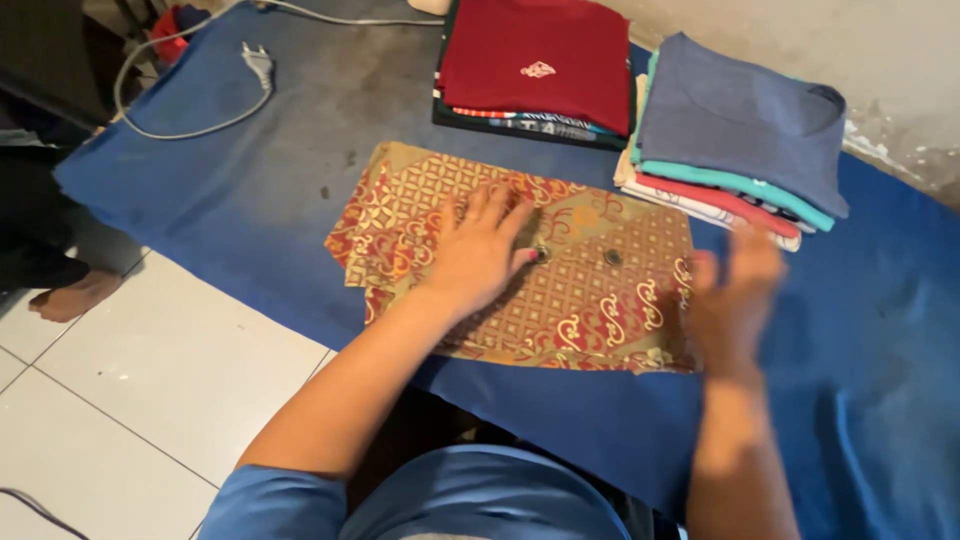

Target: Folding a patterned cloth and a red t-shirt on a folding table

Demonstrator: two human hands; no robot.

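left hand lies flat, palm down, fingers spread, on the shirt; grip wide, pressing, not holding anything. right hand is blurred at the shirt's right edge; fingers look loosely spread, but cannot tell if it touches or pinches the cloth.

shirt: folded, red and gold pattern, two dark buttons showing just right of the left fingertips. it sits mid-worktop on the blue cloth, close to the near edge. its long axis runs left to right across the view, slightly tilted down to the right. the shirt's middle lies under and just right of the left hand, and left of the right hand; the left hand is the nearer one, already on it.

far side: red stack and blue stack of folded clothes, side by side, the blue one near the shirt's far right corner, apart from it. cord with plug at the far left corner.

hidden: shirt's near right corner behind the right hand; left fold layers hard to separate; a bare foot on the tiled floor at left, owner unclear.
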